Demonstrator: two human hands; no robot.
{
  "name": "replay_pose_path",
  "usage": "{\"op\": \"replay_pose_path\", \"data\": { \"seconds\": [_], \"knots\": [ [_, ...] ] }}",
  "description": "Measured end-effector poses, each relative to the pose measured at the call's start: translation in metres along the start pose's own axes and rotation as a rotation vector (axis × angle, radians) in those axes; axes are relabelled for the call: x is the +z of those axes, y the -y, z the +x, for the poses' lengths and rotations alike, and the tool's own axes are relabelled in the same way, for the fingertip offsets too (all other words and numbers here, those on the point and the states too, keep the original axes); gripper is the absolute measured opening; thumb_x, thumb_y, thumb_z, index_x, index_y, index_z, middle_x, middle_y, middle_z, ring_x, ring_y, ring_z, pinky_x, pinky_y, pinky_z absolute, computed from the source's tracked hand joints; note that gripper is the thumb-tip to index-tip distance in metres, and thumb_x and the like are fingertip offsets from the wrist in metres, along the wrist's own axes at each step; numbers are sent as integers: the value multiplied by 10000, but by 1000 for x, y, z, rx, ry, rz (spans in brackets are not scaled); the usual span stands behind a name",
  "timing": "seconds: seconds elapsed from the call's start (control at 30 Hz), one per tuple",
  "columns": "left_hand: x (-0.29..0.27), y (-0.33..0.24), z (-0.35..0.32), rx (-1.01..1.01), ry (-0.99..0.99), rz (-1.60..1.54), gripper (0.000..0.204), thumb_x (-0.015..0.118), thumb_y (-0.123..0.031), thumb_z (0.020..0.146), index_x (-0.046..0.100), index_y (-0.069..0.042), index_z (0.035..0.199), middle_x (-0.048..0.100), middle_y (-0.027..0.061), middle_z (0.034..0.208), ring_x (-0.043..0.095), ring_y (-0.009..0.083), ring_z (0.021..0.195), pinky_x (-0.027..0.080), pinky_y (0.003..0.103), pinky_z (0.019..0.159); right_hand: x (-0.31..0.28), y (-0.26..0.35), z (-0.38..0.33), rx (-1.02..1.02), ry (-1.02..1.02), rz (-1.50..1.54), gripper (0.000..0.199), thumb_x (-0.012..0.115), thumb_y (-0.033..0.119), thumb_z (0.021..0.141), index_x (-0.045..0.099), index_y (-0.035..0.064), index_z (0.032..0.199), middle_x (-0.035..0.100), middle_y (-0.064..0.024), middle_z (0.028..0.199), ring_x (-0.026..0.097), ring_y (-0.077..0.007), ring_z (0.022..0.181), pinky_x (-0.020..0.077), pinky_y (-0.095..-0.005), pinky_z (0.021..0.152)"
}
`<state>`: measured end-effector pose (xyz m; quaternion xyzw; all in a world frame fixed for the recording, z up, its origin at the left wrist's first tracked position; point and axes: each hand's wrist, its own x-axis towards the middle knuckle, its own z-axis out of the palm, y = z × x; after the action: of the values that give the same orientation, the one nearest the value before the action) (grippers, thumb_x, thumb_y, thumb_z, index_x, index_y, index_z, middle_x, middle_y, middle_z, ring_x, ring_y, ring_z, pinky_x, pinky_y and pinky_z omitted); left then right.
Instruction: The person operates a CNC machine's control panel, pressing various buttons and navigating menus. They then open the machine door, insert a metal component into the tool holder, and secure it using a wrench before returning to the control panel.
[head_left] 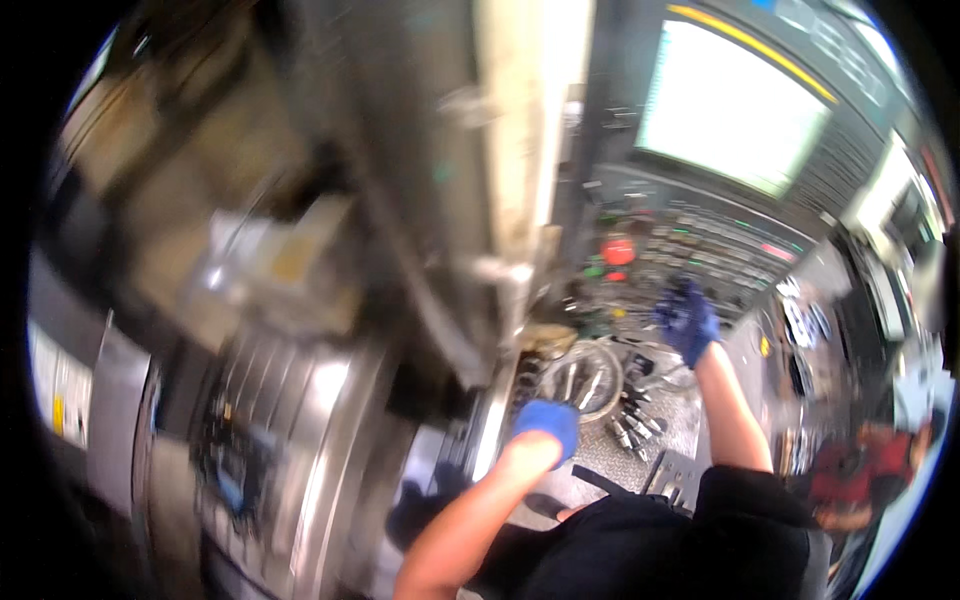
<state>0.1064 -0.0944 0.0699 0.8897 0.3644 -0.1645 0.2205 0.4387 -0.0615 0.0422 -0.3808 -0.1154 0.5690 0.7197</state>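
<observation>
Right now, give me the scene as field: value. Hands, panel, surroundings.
left hand: blue glove, near the round rim; grip and contact unclear
right hand: blue glove, at the lower part of the control panel; contact unclear
screen: lit, washed out
red button: on the panel, below the screen
metal tools: clustered right of the rim
other person: lower right, red and black clothing
image: blurred

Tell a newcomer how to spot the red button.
Find the bright screen, upper right, and the dark control panel below. On the panel's left side, above and left of the right hand, sits the red button, larger and rounder than the red spot beneath.
</observation>
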Motion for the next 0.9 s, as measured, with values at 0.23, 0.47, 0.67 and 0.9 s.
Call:
{"op": "replay_pose_path", "data": {
  "seconds": [0.23,0.47,0.67,0.9],
  "knots": [
    [6,-6,11,84,-98,58,344,585,-355,878,667,-91,1083,703,194,1039,675,375,963,528,466,853,11,-4,6,44,-129,-106,488,503,526,996,554,137,1287,664,-99,1140,641,-245,878,553,-431,722],
    [9,-14,12,131,-40,73,358,570,-364,880,666,-89,1089,706,185,1038,677,371,971,527,464,856,21,-1,-3,83,-185,-181,473,472,510,1017,587,110,1242,688,-89,1057,654,-251,809,558,-414,709],
    [2,-25,9,79,23,60,308,516,-248,918,695,-81,1104,699,186,1124,673,370,1046,533,468,900,28,-4,-6,22,-219,-143,495,470,516,1017,574,111,1282,685,-93,1116,657,-258,825,559,-411,708],
    [8,-24,9,61,46,62,333,550,-271,895,685,-87,1138,698,186,1115,672,367,1043,533,464,890,28,-1,-5,46,-201,-144,464,470,487,1025,571,124,1295,669,-88,1143,646,-249,904,565,-424,752]
  ]
}}
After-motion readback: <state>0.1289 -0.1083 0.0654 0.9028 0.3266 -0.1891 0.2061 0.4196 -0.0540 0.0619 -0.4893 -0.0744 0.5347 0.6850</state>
